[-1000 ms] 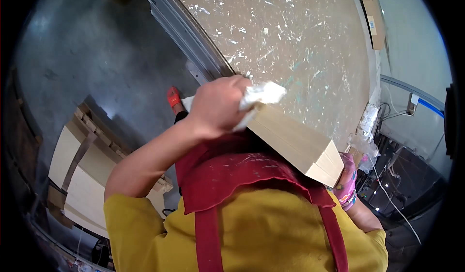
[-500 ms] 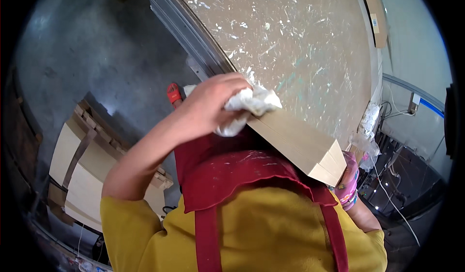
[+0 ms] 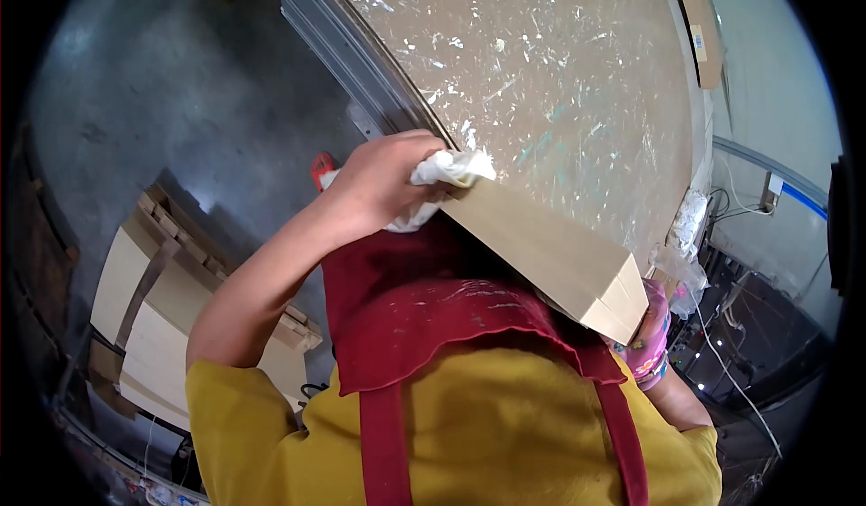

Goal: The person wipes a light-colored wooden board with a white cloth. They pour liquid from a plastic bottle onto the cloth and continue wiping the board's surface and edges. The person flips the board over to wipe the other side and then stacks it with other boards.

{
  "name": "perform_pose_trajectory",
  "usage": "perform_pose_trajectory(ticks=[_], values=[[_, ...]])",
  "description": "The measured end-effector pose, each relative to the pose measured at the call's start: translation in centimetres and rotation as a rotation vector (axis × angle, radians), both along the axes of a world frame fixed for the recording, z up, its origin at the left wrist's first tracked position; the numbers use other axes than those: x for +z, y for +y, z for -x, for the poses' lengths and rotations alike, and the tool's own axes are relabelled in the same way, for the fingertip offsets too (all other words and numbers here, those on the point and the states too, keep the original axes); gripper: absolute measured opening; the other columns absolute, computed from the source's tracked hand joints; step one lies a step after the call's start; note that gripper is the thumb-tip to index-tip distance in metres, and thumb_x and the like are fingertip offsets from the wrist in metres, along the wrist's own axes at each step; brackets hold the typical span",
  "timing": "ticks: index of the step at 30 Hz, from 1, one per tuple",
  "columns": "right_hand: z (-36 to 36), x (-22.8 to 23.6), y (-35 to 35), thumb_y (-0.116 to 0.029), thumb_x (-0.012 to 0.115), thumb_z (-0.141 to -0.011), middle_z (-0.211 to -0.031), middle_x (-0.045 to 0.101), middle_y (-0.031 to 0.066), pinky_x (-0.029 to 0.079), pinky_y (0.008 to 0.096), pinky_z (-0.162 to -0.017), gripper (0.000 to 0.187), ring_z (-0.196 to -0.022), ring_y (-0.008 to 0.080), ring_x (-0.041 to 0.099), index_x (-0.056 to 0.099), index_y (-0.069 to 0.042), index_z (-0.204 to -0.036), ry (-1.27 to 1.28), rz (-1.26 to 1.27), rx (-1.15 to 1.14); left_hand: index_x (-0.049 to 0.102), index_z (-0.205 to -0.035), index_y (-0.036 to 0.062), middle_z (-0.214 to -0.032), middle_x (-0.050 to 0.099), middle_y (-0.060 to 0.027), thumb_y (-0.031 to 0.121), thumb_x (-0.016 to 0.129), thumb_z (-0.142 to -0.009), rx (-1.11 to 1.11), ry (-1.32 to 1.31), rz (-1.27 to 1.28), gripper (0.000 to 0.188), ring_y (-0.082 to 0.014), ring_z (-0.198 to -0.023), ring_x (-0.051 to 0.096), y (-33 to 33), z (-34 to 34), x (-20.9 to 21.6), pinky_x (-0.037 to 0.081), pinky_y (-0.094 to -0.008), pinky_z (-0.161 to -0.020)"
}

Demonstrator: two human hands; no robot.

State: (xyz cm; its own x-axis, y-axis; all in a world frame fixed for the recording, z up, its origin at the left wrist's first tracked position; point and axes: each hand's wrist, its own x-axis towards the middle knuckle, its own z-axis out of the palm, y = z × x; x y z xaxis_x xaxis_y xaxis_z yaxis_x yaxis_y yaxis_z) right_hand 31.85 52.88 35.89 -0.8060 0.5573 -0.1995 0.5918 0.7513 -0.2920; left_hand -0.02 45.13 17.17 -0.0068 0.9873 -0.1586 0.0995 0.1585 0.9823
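Note:
A long tan box-shaped piece (image 3: 546,244), wood or cardboard, lies slantwise along the near edge of the worktable (image 3: 541,73), in front of my dark red apron. My left hand (image 3: 383,181) is closed around a crumpled white cloth (image 3: 456,169), which touches the far left end of the piece. At the opposite end, my right hand (image 3: 651,326) wears a pink floral covering, apparently a glove. It sits right beside the piece's squared end, and its fingers are hidden behind it.
White paint flecks cover the tabletop. To the left, pale panels (image 3: 171,344) with a dark strap lie low by the concrete floor (image 3: 180,127). Crumpled clear plastic (image 3: 686,262), a thin white cable (image 3: 731,375) and dark equipment (image 3: 749,317) are at the right.
My left hand has slid leftward with the white cloth, baring more of the piece's left end. The right hand and the piece have barely shifted.

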Motion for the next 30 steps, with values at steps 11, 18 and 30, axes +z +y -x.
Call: perform_pose_trajectory(ticks=[11, 18, 30], values=[[-0.2, -0.2, 0.4, -0.027, 0.077, -0.065, -0.092, 0.057, 0.0176, 0.046, 0.0397, -0.067, 0.062, -0.081, 0.0328, 0.059, 0.041, -0.004, -0.111, -0.004, -0.011, 0.005, 0.059, -0.097, 0.0038, -0.088, 0.062, -0.0097, -0.002, 0.066, -0.07, -0.027, 0.035, -0.142, 0.029, -0.025, -0.081, 0.062, 0.5, -0.2, 1.1, 0.046, -0.0321, -0.073], [0.0, -0.1, 0.2, -0.028, 0.075, -0.068, -0.092, 0.057, 0.0178, 0.047, 0.0401, -0.067, 0.061, -0.081, 0.0331, 0.059, 0.041, -0.002, -0.111, -0.006, -0.016, 0.008, 0.059, -0.097, 0.0035, -0.087, 0.062, -0.0102, 0.005, 0.069, -0.074, 0.011, 0.028, -0.128, 0.025, -0.0247, -0.078, 0.062, 0.5, -0.8, -0.3, 0.047, -0.0324, -0.071], [-2.7, 0.0, 0.2, -0.03, 0.072, -0.069, -0.088, 0.057, 0.0175, 0.047, 0.0398, -0.065, 0.059, -0.08, 0.0337, 0.059, 0.039, -0.004, -0.11, -0.154, 0.149, -0.194, 0.057, -0.093, 0.0047, -0.086, 0.057, -0.0112, 0.008, 0.067, -0.073, -0.029, 0.21, -0.004, 0.022, -0.0321, -0.081, 0.056, -0.3, -0.7, -2.9, 0.044, -0.0361, -0.07]])
